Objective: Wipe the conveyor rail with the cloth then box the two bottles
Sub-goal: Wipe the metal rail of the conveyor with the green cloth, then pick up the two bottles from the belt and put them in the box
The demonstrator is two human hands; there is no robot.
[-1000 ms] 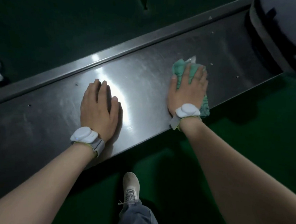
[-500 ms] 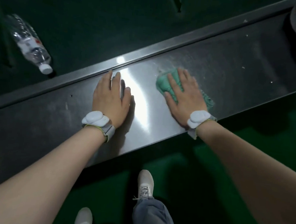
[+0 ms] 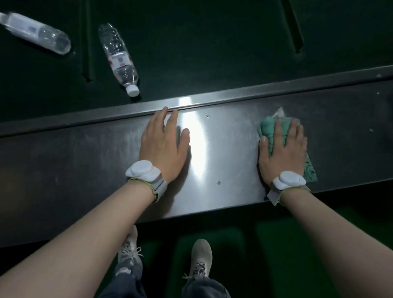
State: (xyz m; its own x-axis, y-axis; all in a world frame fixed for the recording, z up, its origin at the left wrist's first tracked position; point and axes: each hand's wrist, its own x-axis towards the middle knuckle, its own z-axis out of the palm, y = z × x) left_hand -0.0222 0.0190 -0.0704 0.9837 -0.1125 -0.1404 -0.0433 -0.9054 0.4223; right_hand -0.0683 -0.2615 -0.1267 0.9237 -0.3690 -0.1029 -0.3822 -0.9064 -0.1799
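Steel of the conveyor rail is brushed and flat, a long strip running diagonally, with a raised lip along its far edge and a bright glare patch near the middle; faint smears and specks show toward the right end. Two small screw heads sit in the surface between the hands. The cloth is green, patterned, crumpled, lying on the rail under the right hand, which presses it flat with fingers spread and extended, not curled round it. The left hand lies palm down on bare steel, fingers loosely apart, tips reaching the lip. Each wrist carries a white rounded device on a grey strap. Beyond the lip, on the dark green belt, two clear plastic bottles lie on their sides: the near bottle, ribbed, labelled, white cap toward the rail; the far bottle, blurred, well left.
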